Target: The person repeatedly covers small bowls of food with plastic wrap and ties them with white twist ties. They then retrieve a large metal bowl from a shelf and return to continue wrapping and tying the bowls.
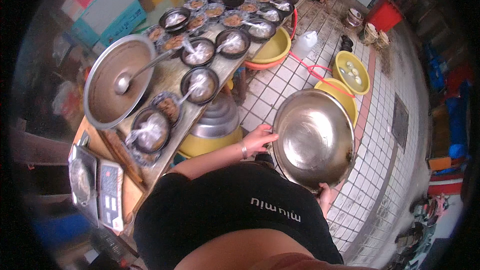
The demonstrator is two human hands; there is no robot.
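Observation:
A large, shiny stainless-steel basin (313, 138) is held tilted over the tiled floor, its inside facing me. My left hand (257, 140), with a bracelet at the wrist, is at its left rim, one digit lapping over the edge. Down at the near rim, my right hand (324, 194) grips the basin, most of its fingers hidden. To the left, a wooden table (221, 78) bears several black bowls (200, 85) holding knotted clear plastic bags. Among them stand plastic-lined bowls of brown food (167, 108). A wide metal bowl (112, 71) at the table's left edge holds a ladle (122, 84).
A digital scale (110, 195) sits at the table's near end. Beyond the basin are yellow tubs (352, 72), one with pale round items in water. A red hose (300, 60) snakes across the floor near a plastic jug (305, 44). Stacked metal basins (215, 118) stand below the table.

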